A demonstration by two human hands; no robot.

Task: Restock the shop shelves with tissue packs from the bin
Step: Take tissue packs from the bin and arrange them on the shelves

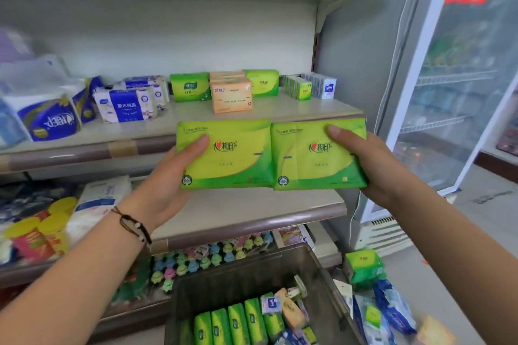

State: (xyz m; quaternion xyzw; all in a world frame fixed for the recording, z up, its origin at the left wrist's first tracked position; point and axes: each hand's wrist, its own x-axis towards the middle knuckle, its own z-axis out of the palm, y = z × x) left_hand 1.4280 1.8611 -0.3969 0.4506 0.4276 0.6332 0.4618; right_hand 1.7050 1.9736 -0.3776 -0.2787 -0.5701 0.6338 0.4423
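While my two hands hold a pair of green tissue packs side by side at chest height, the shelf that should take them lies straight ahead and slightly above. My left hand (179, 176) grips the left tissue pack (224, 154) from below, thumb curled over its face; my right hand (364, 159) grips the right tissue pack (316, 154) the same way. The packs touch along their inner edges, and together their long axis runs left to right, parallel to the shelf (280, 112) edge just beyond my fingertips. Matching green packs (262, 82) stand at the back of that shelf, ahead of my right hand, beside an orange pack (231, 95). I judge a short forward push, both hands about equally near, would land them in the bare front strip. Below my wrists, the bin (252, 274) holds more green packs.
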